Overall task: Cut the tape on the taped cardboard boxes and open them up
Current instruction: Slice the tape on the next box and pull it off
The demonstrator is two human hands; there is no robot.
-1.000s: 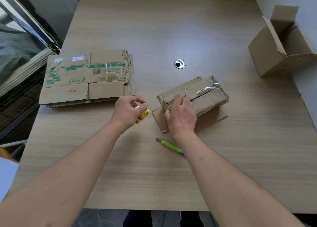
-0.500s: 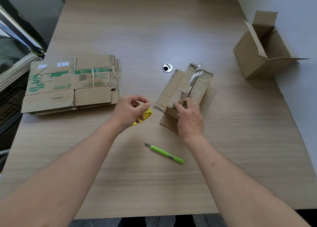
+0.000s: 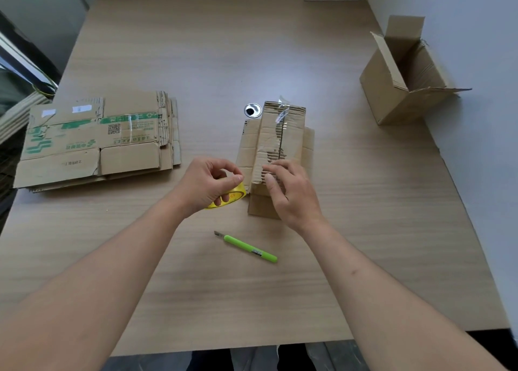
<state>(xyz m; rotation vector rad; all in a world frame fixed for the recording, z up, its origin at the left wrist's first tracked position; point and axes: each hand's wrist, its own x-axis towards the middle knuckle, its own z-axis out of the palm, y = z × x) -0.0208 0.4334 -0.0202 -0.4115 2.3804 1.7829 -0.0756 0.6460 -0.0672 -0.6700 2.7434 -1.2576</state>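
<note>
A small flattened cardboard box [image 3: 276, 135] with clear tape along its middle seam lies lengthwise at the table's centre. My right hand [image 3: 291, 191] rests on its near end, fingers spread over the torn edge. My left hand [image 3: 208, 184] grips a roll of yellow tape [image 3: 234, 197] just left of the box. A green utility knife [image 3: 249, 248] lies on the table in front of both hands, untouched.
A stack of flattened printed boxes [image 3: 95, 138] lies at the left. An open upright box [image 3: 403, 73] stands at the far right by the wall. A round metal grommet [image 3: 252, 110] sits in the wooden table [image 3: 196, 48] behind the small box.
The small box has been turned from lying crosswise to pointing away from me. My right hand shifted with it to its near end. My left hand stayed on the tape roll.
</note>
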